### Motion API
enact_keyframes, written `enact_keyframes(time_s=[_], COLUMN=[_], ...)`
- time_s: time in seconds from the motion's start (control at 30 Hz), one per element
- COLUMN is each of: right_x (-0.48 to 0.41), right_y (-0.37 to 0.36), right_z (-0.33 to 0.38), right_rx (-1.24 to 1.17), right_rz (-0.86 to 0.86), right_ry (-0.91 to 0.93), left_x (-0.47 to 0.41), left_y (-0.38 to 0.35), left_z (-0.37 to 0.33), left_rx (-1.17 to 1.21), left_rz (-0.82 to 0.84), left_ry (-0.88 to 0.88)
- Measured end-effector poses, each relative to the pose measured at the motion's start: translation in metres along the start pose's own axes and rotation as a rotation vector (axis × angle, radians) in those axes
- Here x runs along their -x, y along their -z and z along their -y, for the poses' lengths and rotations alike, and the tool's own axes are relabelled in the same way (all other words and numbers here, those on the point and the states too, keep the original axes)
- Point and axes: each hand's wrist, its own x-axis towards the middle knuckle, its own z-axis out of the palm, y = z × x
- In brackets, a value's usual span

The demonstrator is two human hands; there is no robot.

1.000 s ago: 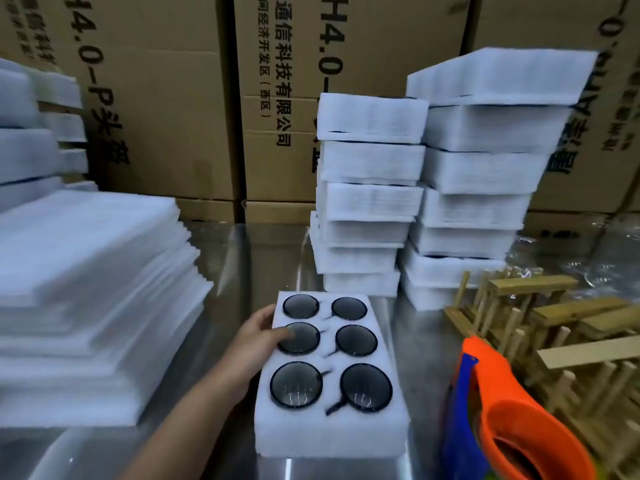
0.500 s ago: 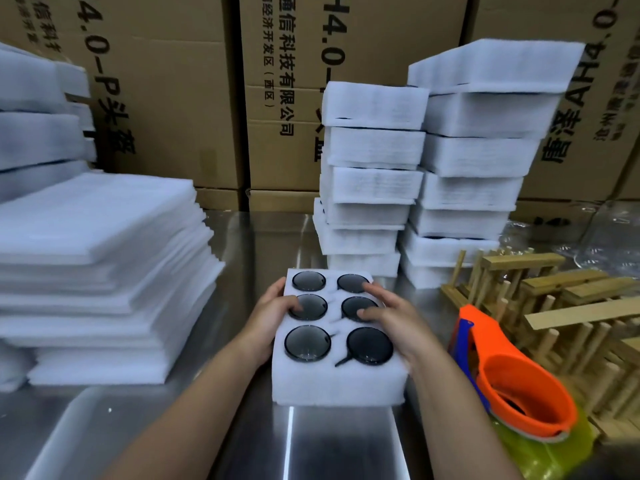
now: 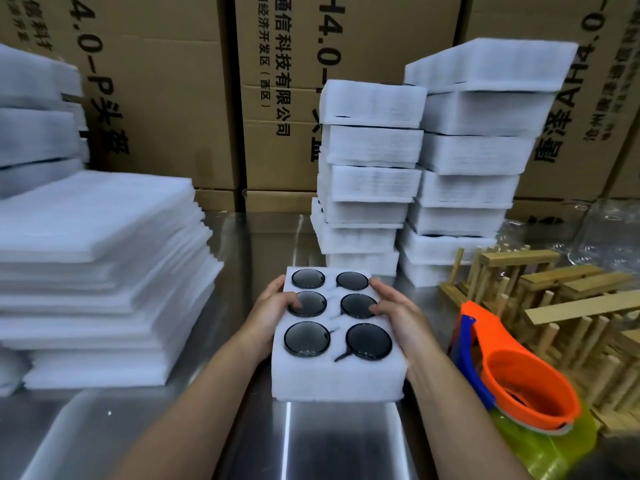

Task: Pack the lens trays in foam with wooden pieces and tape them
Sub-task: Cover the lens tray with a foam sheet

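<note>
1. The foam lens tray [image 3: 337,379] sits flat on the steel worktop [image 3: 311,441], centred in front of the person. It holds six dark lenses [image 3: 307,339] in two columns of three.
2. The tray's long axis runs straight away from the person, with its short near face towards the camera.
3. The left hand [image 3: 272,313] grips the left long side and the right hand [image 3: 398,318] grips the right. Both sit at about mid-length, and their fingers [image 3: 379,308] curl over the top edge onto the middle row of lenses. The hold is symmetric, so neither hand is nearer.
4. Room to move:
   - Far end: stacked foam blocks [image 3: 370,147] stand just behind it, leaving little room.
   - Left: a strip of bare worktop, then the pile of foam sheets [image 3: 104,237].
   - Right: an orange tape dispenser [image 3: 519,372] lies just beside the right forearm, with the wooden pieces [image 3: 557,303] beyond it.
   - Near side: open worktop.
5. Judgement: the tray is not yet wrapped. The free paths are a straight lift or a pull towards the person, while moving it right risks knocking the dispenser.
</note>
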Motion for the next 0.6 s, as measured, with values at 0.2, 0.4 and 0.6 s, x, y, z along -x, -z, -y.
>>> enact_keyframes(time_s=[0.2, 0.4, 0.6], right_x=[-0.002, -0.001, 0.013], right_y=[0.0, -0.002, -0.014], right_z=[0.0, 0.001, 0.014], right_rx=[0.037, 0.112, 0.896], right_rz=[-0.023, -0.022, -0.121], right_ry=[0.01, 0.035, 0.21], left_x=[0.0, 0.005, 0.009], left_y=[-0.001, -0.002, -0.002], left_z=[0.0, -0.005, -0.008], left_rx=[-0.013, -0.01, -0.055], left_rz=[-0.03, 0.044, 0.012], left_ry=[-0.019, -0.033, -0.006])
